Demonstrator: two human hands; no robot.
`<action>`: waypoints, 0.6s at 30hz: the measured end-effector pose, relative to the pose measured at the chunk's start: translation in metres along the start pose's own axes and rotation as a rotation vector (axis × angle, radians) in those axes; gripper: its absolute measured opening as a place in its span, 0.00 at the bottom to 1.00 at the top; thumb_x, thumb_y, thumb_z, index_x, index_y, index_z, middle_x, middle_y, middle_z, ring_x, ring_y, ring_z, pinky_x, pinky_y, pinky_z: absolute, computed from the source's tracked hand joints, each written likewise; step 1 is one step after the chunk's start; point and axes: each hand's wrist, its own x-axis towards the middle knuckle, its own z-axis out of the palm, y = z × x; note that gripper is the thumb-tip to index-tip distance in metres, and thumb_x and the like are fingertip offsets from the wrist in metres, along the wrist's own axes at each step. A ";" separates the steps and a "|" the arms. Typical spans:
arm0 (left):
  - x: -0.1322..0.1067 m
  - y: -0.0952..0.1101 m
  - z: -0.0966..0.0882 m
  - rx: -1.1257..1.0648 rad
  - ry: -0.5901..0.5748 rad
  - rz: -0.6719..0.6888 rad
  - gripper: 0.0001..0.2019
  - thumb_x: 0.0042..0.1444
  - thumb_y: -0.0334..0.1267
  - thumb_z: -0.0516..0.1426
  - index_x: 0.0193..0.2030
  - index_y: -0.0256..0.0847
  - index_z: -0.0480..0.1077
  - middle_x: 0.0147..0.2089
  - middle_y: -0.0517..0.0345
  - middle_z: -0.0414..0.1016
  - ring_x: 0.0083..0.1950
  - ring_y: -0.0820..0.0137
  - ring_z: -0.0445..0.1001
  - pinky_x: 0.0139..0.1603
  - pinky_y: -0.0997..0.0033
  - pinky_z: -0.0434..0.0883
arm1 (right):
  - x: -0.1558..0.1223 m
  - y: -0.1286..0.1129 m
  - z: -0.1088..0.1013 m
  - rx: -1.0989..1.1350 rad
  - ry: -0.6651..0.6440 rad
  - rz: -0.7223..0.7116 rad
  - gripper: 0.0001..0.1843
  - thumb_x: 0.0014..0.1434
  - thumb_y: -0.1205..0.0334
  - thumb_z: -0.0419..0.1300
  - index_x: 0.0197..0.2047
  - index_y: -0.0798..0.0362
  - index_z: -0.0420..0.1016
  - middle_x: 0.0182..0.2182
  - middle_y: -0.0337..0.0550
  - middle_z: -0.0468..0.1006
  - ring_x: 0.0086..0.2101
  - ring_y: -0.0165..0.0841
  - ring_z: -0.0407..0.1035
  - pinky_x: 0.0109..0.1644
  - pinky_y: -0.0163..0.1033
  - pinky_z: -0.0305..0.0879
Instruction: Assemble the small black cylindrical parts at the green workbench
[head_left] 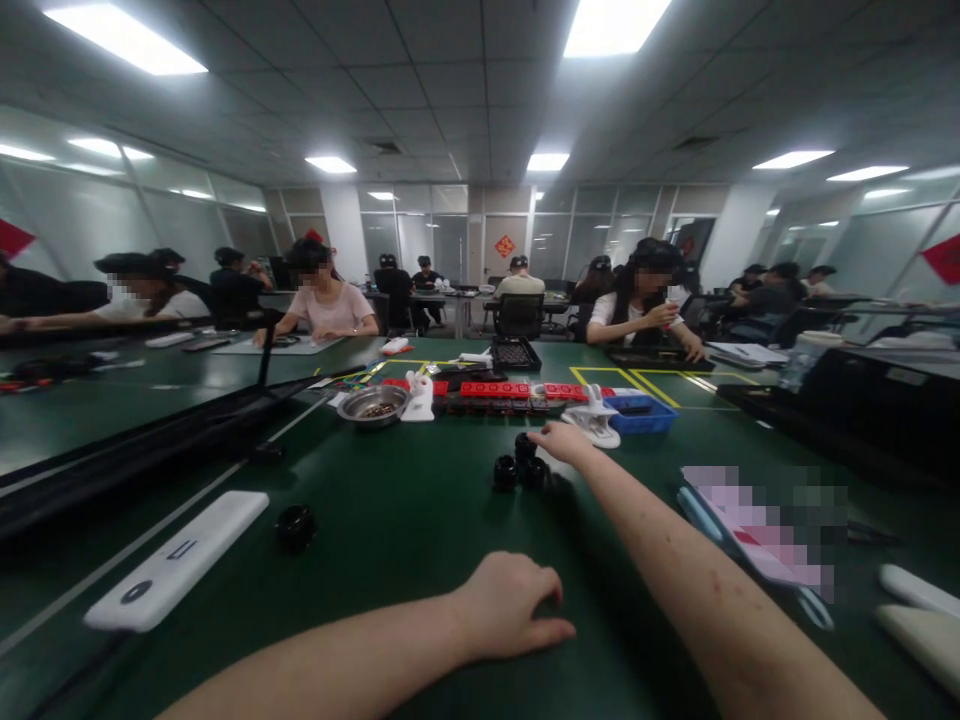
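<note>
Three small black wheel-like parts are bunched on the green table in front of me, two below and one (pixel 524 444) at the top of the group. My right hand (pixel 564 441) reaches forward with its fingertips closed on the top part; the exact grip is partly hidden. The lower left part (pixel 505 472) and the lower right part (pixel 535 474) sit just below it. My left hand (pixel 517 606) hovers low over the near table, thumb and curled fingers apart, holding nothing. Another similar black part (pixel 295 526) lies alone to the left.
A white power strip (pixel 180 560) lies at left, beside a long black frame (pixel 150 440). Beyond the parts are a metal bowl (pixel 373 405), white clamps (pixel 592 420), red strips (pixel 499 389) and a blue tray (pixel 641 414). Co-workers sit across the table.
</note>
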 end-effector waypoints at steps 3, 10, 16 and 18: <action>0.001 -0.005 0.004 -0.050 0.003 0.022 0.12 0.51 0.50 0.56 0.35 0.45 0.69 0.26 0.62 0.71 0.32 0.68 0.71 0.31 0.73 0.64 | 0.019 -0.006 0.006 0.012 -0.092 -0.024 0.14 0.60 0.58 0.53 0.47 0.55 0.66 0.46 0.45 0.69 0.41 0.36 0.67 0.44 0.46 0.66; 0.001 -0.011 0.001 -0.179 -0.030 0.016 0.11 0.50 0.47 0.57 0.37 0.46 0.69 0.25 0.63 0.70 0.31 0.68 0.69 0.32 0.72 0.63 | 0.026 0.020 -0.001 0.096 -0.295 0.015 0.17 0.59 0.52 0.52 0.42 0.57 0.70 0.35 0.46 0.75 0.34 0.33 0.70 0.37 0.39 0.67; -0.001 -0.011 -0.011 -0.263 0.000 -0.067 0.08 0.56 0.43 0.52 0.34 0.45 0.70 0.25 0.64 0.69 0.30 0.71 0.68 0.33 0.72 0.62 | -0.042 0.072 -0.023 0.219 -0.398 0.065 0.23 0.53 0.53 0.57 0.49 0.57 0.69 0.36 0.49 0.77 0.30 0.34 0.71 0.27 0.34 0.64; -0.003 -0.009 -0.016 -0.259 0.077 -0.147 0.09 0.55 0.44 0.53 0.35 0.43 0.70 0.28 0.62 0.70 0.33 0.70 0.68 0.37 0.70 0.62 | -0.078 0.074 -0.025 0.267 -0.430 0.021 0.22 0.51 0.55 0.58 0.48 0.54 0.71 0.36 0.46 0.77 0.31 0.35 0.71 0.30 0.34 0.64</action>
